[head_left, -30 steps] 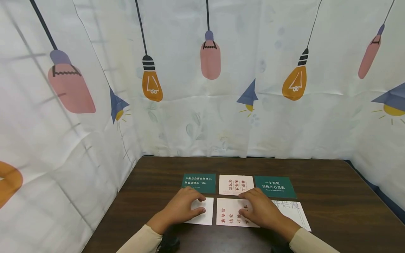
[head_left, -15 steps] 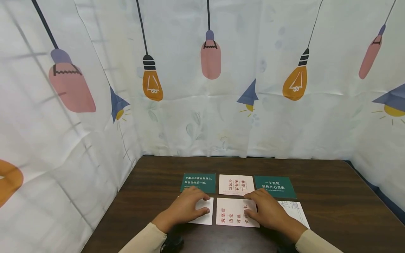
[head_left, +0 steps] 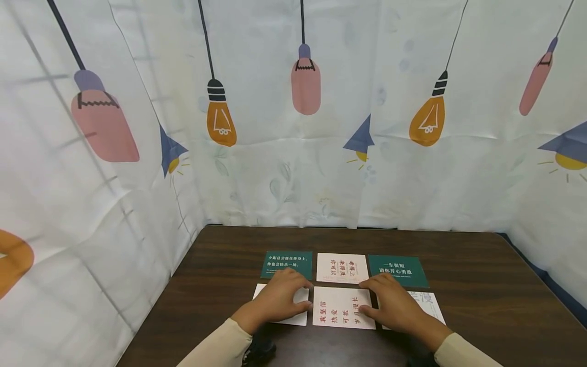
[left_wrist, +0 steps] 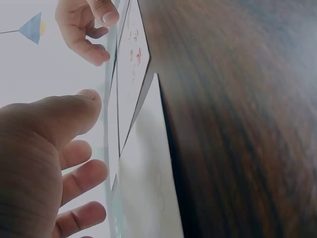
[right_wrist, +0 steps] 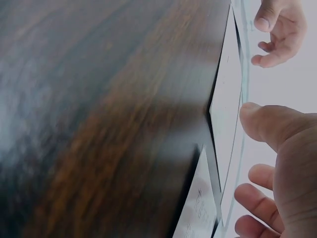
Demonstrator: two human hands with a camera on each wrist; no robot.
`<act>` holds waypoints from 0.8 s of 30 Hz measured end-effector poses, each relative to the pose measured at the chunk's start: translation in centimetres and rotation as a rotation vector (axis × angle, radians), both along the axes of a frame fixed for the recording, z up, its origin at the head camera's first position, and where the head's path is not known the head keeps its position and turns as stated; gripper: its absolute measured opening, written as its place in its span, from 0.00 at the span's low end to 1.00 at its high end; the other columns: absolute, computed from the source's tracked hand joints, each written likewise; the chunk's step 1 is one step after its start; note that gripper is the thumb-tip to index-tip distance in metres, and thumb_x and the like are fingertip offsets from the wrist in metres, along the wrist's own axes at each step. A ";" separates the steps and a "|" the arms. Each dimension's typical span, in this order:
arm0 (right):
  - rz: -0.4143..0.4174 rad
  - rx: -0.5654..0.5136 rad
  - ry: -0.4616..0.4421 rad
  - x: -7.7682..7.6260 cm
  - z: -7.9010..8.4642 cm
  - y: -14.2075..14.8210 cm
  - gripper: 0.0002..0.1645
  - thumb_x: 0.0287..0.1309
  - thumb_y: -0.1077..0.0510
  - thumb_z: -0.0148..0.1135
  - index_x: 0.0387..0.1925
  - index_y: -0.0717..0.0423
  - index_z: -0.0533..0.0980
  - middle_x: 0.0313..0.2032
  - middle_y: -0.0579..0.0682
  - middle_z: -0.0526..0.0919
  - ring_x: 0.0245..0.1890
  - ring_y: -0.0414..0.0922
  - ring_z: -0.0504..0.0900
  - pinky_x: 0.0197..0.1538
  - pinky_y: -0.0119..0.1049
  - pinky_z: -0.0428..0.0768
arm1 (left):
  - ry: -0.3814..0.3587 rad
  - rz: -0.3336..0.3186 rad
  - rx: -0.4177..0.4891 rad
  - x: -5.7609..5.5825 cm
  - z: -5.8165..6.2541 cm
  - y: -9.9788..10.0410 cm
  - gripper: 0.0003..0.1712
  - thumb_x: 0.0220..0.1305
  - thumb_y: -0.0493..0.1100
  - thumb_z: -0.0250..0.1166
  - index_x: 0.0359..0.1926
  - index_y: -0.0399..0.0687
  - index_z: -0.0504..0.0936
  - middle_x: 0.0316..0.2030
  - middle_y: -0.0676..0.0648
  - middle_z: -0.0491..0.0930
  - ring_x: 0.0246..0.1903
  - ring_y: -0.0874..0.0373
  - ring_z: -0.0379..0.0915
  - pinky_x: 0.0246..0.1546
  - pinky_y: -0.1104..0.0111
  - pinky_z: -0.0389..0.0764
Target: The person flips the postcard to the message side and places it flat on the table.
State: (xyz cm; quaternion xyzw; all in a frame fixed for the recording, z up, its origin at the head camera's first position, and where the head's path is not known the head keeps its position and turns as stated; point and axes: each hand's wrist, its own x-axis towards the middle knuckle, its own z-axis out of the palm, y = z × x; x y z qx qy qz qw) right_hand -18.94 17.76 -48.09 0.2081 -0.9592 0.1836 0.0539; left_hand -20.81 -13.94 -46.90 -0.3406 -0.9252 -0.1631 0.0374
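Note:
Six-card layout aside, several printed cards lie flat in two rows on the table. My left hand [head_left: 281, 298] hovers over a plain white card [head_left: 297, 318] at the front left, thumb and fingers spread and loosely curved. Over the front right card [head_left: 428, 306], which bears grey writing, my right hand [head_left: 398, 306] is held the same way. Its thumb overlaps the edge of the pink card with red characters [head_left: 337, 306] between the hands. Both wrist views show bare fingers above the cards, with nothing between thumb [left_wrist: 84, 106] and fingers. The hands partly cover the front outer cards.
Behind, the back row holds a green card [head_left: 289, 260], a pink card [head_left: 335, 267] and another green card [head_left: 405, 270]. The dark wooden table [head_left: 486, 295] ends at a white curtain [head_left: 284, 188] printed with lamps.
Both hands have shifted to the right, the left hand a little more. More of the front pink card shows now. The cards stay where they were.

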 end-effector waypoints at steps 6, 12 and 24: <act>0.008 0.022 -0.008 0.0 0.1 0.5 0.34 0.48 0.41 0.81 0.55 0.50 0.82 0.53 0.45 0.81 0.59 0.50 0.74 0.63 0.55 0.71 | 0.014 0.019 -0.021 -0.1 -0.4 0.5 0.22 0.61 0.58 0.74 0.52 0.55 0.87 0.48 0.58 0.83 0.53 0.57 0.70 0.59 0.50 0.69; -0.012 0.026 -0.044 0.0 0.2 1.1 0.36 0.48 0.39 0.80 0.56 0.50 0.82 0.54 0.45 0.80 0.60 0.51 0.73 0.63 0.56 0.71 | 0.005 0.052 -0.038 -0.1 -0.4 0.9 0.24 0.59 0.60 0.74 0.52 0.55 0.87 0.49 0.57 0.80 0.55 0.56 0.68 0.59 0.50 0.68; 0.007 0.040 -0.082 -0.2 0.1 1.7 0.41 0.45 0.35 0.80 0.56 0.53 0.82 0.54 0.47 0.77 0.60 0.52 0.71 0.62 0.59 0.70 | -0.020 0.084 -0.074 -0.3 -0.6 1.6 0.30 0.57 0.62 0.75 0.56 0.55 0.85 0.50 0.55 0.77 0.57 0.55 0.66 0.61 0.48 0.66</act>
